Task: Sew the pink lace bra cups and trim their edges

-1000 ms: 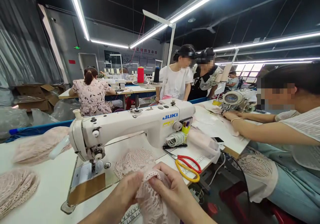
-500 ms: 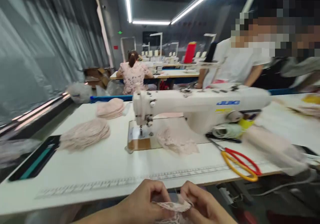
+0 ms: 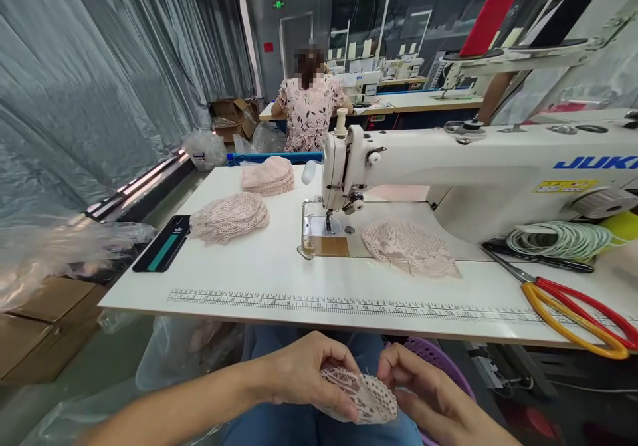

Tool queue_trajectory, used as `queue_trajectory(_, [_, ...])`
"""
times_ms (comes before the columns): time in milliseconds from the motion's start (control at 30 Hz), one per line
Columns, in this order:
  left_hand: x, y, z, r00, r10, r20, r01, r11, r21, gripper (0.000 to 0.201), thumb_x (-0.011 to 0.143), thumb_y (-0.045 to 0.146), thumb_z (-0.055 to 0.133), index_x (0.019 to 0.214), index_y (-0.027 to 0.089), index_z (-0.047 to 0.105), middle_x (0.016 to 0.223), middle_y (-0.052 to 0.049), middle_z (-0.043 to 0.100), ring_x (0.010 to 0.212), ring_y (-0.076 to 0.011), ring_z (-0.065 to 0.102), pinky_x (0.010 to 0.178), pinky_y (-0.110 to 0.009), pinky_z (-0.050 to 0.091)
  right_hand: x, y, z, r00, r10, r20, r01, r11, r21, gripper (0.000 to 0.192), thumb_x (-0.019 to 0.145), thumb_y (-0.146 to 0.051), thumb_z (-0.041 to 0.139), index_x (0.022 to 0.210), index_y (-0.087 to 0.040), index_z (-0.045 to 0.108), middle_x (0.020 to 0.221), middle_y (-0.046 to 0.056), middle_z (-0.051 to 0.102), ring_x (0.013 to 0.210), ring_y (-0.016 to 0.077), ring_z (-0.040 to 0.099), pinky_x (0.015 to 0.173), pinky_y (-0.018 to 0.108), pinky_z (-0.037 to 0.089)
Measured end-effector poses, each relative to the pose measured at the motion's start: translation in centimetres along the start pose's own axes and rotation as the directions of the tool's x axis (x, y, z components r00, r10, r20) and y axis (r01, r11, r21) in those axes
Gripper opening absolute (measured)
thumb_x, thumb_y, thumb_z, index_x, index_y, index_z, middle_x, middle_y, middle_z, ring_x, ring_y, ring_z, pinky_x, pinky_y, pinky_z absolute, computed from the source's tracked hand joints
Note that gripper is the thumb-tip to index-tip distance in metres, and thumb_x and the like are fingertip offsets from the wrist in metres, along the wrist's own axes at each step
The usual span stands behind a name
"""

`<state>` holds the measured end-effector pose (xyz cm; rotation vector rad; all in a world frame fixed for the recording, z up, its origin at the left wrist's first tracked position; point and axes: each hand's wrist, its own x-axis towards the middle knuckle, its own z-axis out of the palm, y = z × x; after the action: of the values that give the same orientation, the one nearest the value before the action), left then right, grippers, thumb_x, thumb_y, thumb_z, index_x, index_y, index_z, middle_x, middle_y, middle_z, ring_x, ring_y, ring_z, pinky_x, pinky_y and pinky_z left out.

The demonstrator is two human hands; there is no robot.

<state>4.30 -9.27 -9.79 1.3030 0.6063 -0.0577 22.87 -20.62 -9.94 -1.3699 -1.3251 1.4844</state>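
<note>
Below the near edge of the white sewing table (image 3: 239, 280), over the lap, the left hand (image 3: 304, 376) and the right hand (image 3: 428, 399) both pinch one small pink lace piece (image 3: 366, 396) between them, fingers closed on its edges. On the table, a loose lace panel (image 3: 409, 250) lies just right of the needle of the Juki sewing machine (image 3: 478, 167). Two lace stacks (image 3: 230, 217) sit far left, and red-and-yellow scissors (image 3: 573, 303) lie to the right.

Both hands pinch one pink lace piece (image 3: 366, 396) low over the lap: left hand (image 3: 304, 376), right hand (image 3: 423, 393). Beyond them the worktop (image 3: 259, 276) carries a sewing machine (image 3: 473, 167); scissors (image 3: 573, 300) lie beyond the right hand.
</note>
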Motion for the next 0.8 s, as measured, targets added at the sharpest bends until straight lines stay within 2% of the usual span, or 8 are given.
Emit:
queue_trajectory(133, [-0.3, -0.1, -0.1, 1.000, -0.002, 0.002, 0.002, 0.999, 0.043, 0.041, 0.047, 0.034, 0.082, 0.078, 0.013, 0.064, 0.066, 0.005, 0.054, 0.061, -0.0082, 0.044, 0.056, -0.018, 0.035, -0.4, 0.3, 0.9, 0.999, -0.020, 0.026, 0.018, 0.998, 0.062, 0.024, 0.087, -0.047, 0.045, 0.101, -0.027, 0.047, 0.089, 0.001, 0.049, 0.082, 0.0165, 0.048, 0.071, 0.027, 0.040])
queue_trajectory(300, [-0.4, -0.1, -0.1, 1.000, 0.002, 0.005, -0.003, 0.999, 0.052, 0.043, 0.044, 0.032, 0.084, 0.078, 0.012, 0.064, 0.067, 0.004, 0.055, 0.062, -0.0086, 0.045, 0.056, -0.018, 0.035, 0.0, 0.7, 1.4, 0.995, -0.059, -0.086, 0.043, 0.984, -0.174, 0.013, 0.082, -0.037, 0.055, 0.082, -0.025, 0.050, 0.079, -0.002, 0.048, 0.078, 0.0149, 0.047, 0.066, 0.023, 0.039])
queue_trajectory(367, [-0.5, -0.1, -0.1, 1.000, -0.009, -0.001, 0.009, 0.999, 0.053, 0.041, 0.048, 0.033, 0.083, 0.079, 0.012, 0.065, 0.065, 0.004, 0.054, 0.061, -0.0080, 0.044, 0.054, -0.017, 0.034, 0.2, 0.8, 1.5, 0.991, -0.073, -0.109, 0.049, 0.978, -0.203, 0.011, 0.082, -0.034, 0.054, 0.081, -0.025, 0.049, 0.077, -0.002, 0.048, 0.076, 0.0142, 0.047, 0.064, 0.022, 0.038])
queue_trajectory(467, [-0.7, -0.4, 0.0, 1.000, 0.029, 0.003, -0.029, 0.999, 0.038, 0.032, 0.060, 0.036, 0.076, 0.078, 0.012, 0.065, 0.066, 0.002, 0.054, 0.061, -0.0078, 0.045, 0.055, -0.018, 0.035, 0.3, 1.1, 2.0, 0.992, -0.081, -0.092, 0.066, 0.985, -0.157, 0.017, 0.081, -0.033, 0.055, 0.095, -0.026, 0.048, 0.081, -0.002, 0.049, 0.077, 0.0144, 0.049, 0.067, 0.023, 0.040])
queue_trajectory(567, [-0.8, -0.8, 0.0, 0.995, 0.092, -0.023, -0.092, 0.996, 0.014, 0.032, 0.060, 0.039, 0.076, 0.074, 0.011, 0.065, 0.075, 0.000, 0.057, 0.067, -0.0094, 0.050, 0.061, -0.019, 0.038, 0.5, 1.7, 2.7, 0.996, -0.048, -0.075, 0.037, 0.989, -0.145, 0.033, 0.075, -0.025, 0.060, 0.105, -0.026, 0.046, 0.087, -0.001, 0.053, 0.082, 0.0158, 0.050, 0.075, 0.026, 0.040])
queue_trajectory(667, [-1.0, -1.0, -0.4, 1.000, 0.012, -0.026, -0.014, 0.998, -0.062, 0.040, 0.057, 0.044, 0.077, 0.073, 0.011, 0.063, 0.071, 0.000, 0.057, 0.064, -0.0091, 0.050, 0.062, -0.020, 0.040, 0.8, 2.7, 3.0, 0.991, -0.050, -0.123, 0.033, 0.990, -0.136, 0.008, 0.075, -0.020, 0.053, 0.081, -0.023, 0.049, 0.079, -0.002, 0.049, 0.077, 0.0152, 0.047, 0.071, 0.026, 0.038])
queue_trajectory(733, [-1.2, -1.0, -0.6, 0.998, -0.037, -0.043, 0.034, 0.997, -0.064, 0.041, 0.056, 0.045, 0.077, 0.071, 0.010, 0.062, 0.065, 0.001, 0.056, 0.060, -0.0086, 0.049, 0.060, -0.020, 0.039, 1.0, 3.2, 2.8, 0.991, -0.061, -0.119, 0.049, 0.994, -0.100, 0.013, 0.079, -0.023, 0.047, 0.067, -0.022, 0.044, 0.070, -0.002, 0.045, 0.068, 0.0139, 0.043, 0.064, 0.025, 0.036])
queue_trajectory(800, [-1.3, -0.9, -0.9, 0.997, -0.033, -0.076, 0.031, 0.999, -0.029, 0.037, 0.057, 0.041, 0.077, 0.070, 0.011, 0.061, 0.063, 0.001, 0.056, 0.060, -0.0087, 0.050, 0.058, -0.019, 0.039, 1.1, 3.3, 2.4, 0.995, -0.056, -0.085, 0.052, 0.997, -0.051, 0.020, 0.083, -0.027, 0.043, 0.064, -0.022, 0.042, 0.065, -0.002, 0.045, 0.063, 0.0135, 0.043, 0.060, 0.025, 0.036])
